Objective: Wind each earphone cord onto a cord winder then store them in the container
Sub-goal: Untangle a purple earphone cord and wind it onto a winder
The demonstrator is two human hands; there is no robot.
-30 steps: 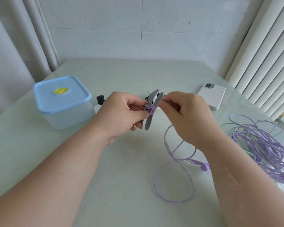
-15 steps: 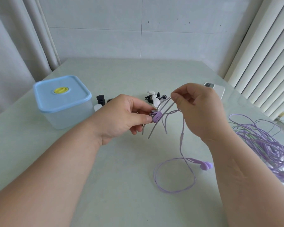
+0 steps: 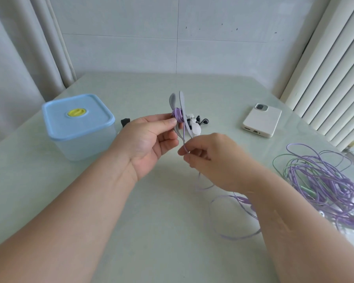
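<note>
Purple earphone cord point(image 3: 177, 115) is partly coiled round the waist of a grey two-winged cord winder point(image 3: 182, 103), which is held above the middle of the table. Its free length drops to the right hand and lies in loose loops on the surface below.

Pose: both forearms reach in from the near edge. The left hand point(image 3: 149, 139) is turned palm up, raised off the table. The right hand point(image 3: 208, 158) sits just beside and lower, back toward the camera.

Surface and room, left to right:
- Pale grey curtain point(image 3: 18, 58) at far left.
- Square translucent plastic container with a blue lid point(image 3: 78, 117) and a yellow centre cap, lid on, standing left of the hands.
- Pale green glossy table point(image 3: 151, 211).
- Small black and white winders point(image 3: 194, 127) lying behind the hands.
- White phone point(image 3: 262, 120), face down.
- Tangled heap of purple and green cords point(image 3: 325, 186) at the right edge.
- White vertical slats point(image 3: 325, 68) at far right; white tiled wall behind.

Hands: the left thumb and fingertips pinch the winder at its coiled waist, the other fingers loosely curled. The right fingers are curled, pinching the cord just below the winder.
</note>
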